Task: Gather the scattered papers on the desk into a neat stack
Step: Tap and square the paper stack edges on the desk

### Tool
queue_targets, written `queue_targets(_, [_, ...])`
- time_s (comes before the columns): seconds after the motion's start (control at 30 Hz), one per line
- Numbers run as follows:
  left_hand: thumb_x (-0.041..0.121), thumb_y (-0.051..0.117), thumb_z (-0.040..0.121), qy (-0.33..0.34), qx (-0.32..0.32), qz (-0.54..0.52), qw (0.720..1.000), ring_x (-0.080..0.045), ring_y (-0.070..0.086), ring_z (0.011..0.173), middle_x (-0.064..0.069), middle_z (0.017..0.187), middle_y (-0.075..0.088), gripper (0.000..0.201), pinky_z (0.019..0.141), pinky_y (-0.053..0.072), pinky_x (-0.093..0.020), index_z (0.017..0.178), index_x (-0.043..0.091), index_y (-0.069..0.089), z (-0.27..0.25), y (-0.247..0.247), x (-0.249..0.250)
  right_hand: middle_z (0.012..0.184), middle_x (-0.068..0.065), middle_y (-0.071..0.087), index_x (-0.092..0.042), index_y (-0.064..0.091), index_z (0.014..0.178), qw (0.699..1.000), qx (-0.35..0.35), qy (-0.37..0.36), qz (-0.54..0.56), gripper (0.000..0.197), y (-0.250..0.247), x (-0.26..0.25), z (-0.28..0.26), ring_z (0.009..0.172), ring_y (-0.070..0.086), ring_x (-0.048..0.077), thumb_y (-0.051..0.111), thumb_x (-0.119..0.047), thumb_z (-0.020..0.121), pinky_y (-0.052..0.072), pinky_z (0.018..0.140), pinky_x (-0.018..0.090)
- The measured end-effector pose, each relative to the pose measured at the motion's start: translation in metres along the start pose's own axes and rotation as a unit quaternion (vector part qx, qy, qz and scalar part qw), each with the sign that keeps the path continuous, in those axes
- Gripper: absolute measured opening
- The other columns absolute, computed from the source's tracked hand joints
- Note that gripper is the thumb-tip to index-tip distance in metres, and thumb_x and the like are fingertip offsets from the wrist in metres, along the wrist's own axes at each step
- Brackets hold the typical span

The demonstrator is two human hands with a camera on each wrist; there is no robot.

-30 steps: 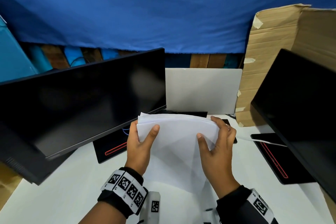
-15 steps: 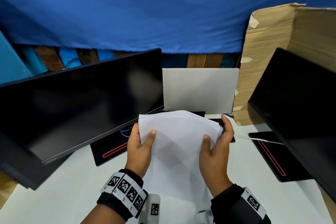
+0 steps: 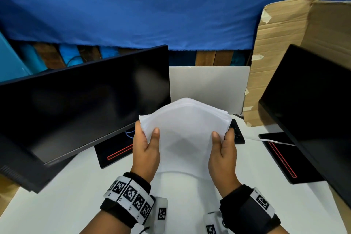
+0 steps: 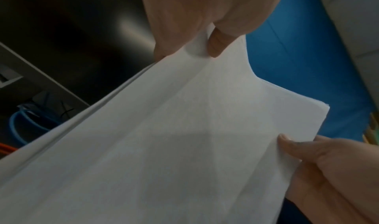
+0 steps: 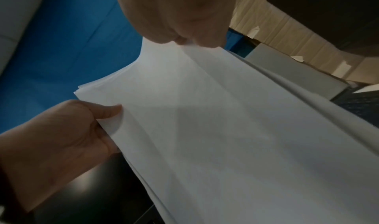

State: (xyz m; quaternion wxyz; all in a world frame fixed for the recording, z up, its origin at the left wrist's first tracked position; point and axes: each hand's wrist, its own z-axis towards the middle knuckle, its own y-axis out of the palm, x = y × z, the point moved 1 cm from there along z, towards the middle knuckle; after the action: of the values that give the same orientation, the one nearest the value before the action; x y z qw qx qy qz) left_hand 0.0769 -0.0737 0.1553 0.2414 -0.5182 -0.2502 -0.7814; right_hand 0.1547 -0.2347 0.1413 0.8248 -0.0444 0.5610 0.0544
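Note:
A stack of white papers (image 3: 185,135) is held up off the white desk (image 3: 66,195), between both hands, tilted with its top edge bowed upward. My left hand (image 3: 146,144) grips the stack's left edge, thumb on the near face. My right hand (image 3: 223,148) grips the right edge the same way. In the left wrist view the papers (image 4: 174,138) fill the frame, pinched by the left hand (image 4: 205,33), with the right hand (image 4: 328,170) at the far side. The right wrist view shows the papers (image 5: 235,138) under the right hand (image 5: 180,25), and the left hand (image 5: 61,138) holds the far edge.
A dark monitor (image 3: 76,110) stands left, another monitor (image 3: 313,110) right, each on a black base with a red line. A grey laptop lid (image 3: 209,85) stands behind the papers, a keyboard (image 3: 236,131) below it. A cardboard box (image 3: 284,43) is at back right.
The stack has been lifted higher and pushed together from both sides, so its top edge bows up more. Both hands keep their grip on the edges.

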Motion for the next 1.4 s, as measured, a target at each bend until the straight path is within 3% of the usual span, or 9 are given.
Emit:
queue_targets(0.1, [0.020,0.050,0.090,0.018,0.004,0.002,1.000,-0.001,0.064,0.099,0.021,0.102,0.067,0.033,0.083,0.053,-0.018,0.102,0.051,0.050,0.002,0.000,0.006,0.092,-0.027,0.063,-0.043,0.046,0.091,1.000,-0.006,-0.006,0.008,0.028,0.000,-0.005,-0.001,0.090,0.061,-0.002,0.040,-0.017,0.098,0.049,0.080,0.015])
queue_targets(0.23, [0.028,0.060,0.082,-0.035,0.013,0.014,0.999,-0.014,0.064,0.106,0.003,0.114,0.064,0.032,0.088,0.053,-0.034,0.107,0.043,0.048,-0.001,-0.007,-0.013,0.114,-0.027,0.058,-0.052,0.040,0.112,0.999,-0.009,0.034,0.011,0.034,-0.003,0.008,-0.003,0.112,0.057,-0.001,0.048,-0.023,0.095,0.044,0.095,0.021])
queue_targets(0.4, [0.013,0.056,0.076,-0.107,0.007,-0.028,0.994,-0.015,0.064,0.103,0.006,0.108,0.065,0.040,0.085,0.051,-0.033,0.107,0.038,0.051,-0.009,-0.010,-0.032,0.127,-0.012,0.056,-0.025,0.032,0.137,0.996,-0.014,0.088,0.021,0.051,-0.008,0.027,-0.004,0.118,0.055,0.005,0.056,-0.021,0.091,0.043,0.101,0.026])
queue_targets(0.7, [0.009,0.052,0.074,-0.115,0.005,-0.046,0.992,-0.004,0.065,0.093,0.009,0.103,0.067,0.042,0.076,0.054,-0.021,0.108,0.034,0.053,-0.008,-0.012,-0.035,0.122,-0.012,0.058,-0.027,0.038,0.129,0.997,-0.016,0.073,0.028,0.053,-0.013,0.029,-0.003,0.113,0.057,0.004,0.063,-0.013,0.085,0.047,0.093,0.018])
queue_targets(0.87, [0.006,0.053,0.077,-0.114,0.003,-0.057,0.992,-0.003,0.066,0.090,0.010,0.100,0.068,0.042,0.073,0.054,-0.020,0.108,0.034,0.054,-0.006,-0.011,-0.033,0.126,-0.012,0.057,-0.025,0.034,0.134,0.997,-0.031,0.059,0.044,0.060,-0.012,0.020,-0.001,0.118,0.055,0.005,0.063,-0.017,0.083,0.046,0.103,0.033])
queue_targets(0.97, [-0.005,0.050,0.086,-0.114,0.013,-0.063,0.991,-0.008,0.064,0.093,0.005,0.103,0.066,0.042,0.075,0.053,-0.022,0.109,0.030,0.053,-0.005,-0.011,-0.031,0.134,-0.007,0.048,-0.027,0.025,0.140,0.999,0.025,0.009,0.029,0.070,-0.011,0.010,-0.001,0.128,0.046,0.008,0.065,-0.015,0.084,0.041,0.109,0.036])
queue_targets(1.13, [0.010,0.055,0.077,-0.102,0.019,-0.060,0.993,-0.016,0.064,0.101,-0.002,0.110,0.066,0.042,0.080,0.052,-0.025,0.115,0.026,0.051,-0.004,-0.007,-0.031,0.136,-0.003,0.026,-0.037,0.031,0.139,0.989,0.028,-0.095,-0.113,0.060,-0.006,-0.004,0.003,0.125,0.031,-0.010,0.057,-0.018,0.088,0.025,0.099,-0.002])
queue_targets(1.23, [0.012,0.055,0.077,-0.088,0.023,-0.054,0.994,-0.021,0.063,0.104,-0.004,0.112,0.065,0.044,0.082,0.051,-0.028,0.119,0.022,0.048,-0.002,-0.007,-0.029,0.135,0.005,0.028,-0.029,0.042,0.132,0.985,0.023,-0.106,-0.133,0.049,-0.004,-0.006,0.006,0.122,0.033,-0.010,0.058,-0.014,0.089,0.026,0.099,-0.002])
queue_targets(1.4, [-0.001,0.054,0.081,-0.024,0.029,-0.022,0.999,-0.003,0.059,0.102,0.003,0.117,0.056,0.061,0.088,0.052,-0.023,0.127,0.035,0.036,-0.003,-0.002,-0.015,0.133,0.006,0.029,-0.019,0.041,0.131,0.984,0.029,-0.103,-0.145,0.049,-0.001,-0.006,0.004,0.119,0.033,-0.013,0.060,-0.008,0.087,0.027,0.097,-0.002])
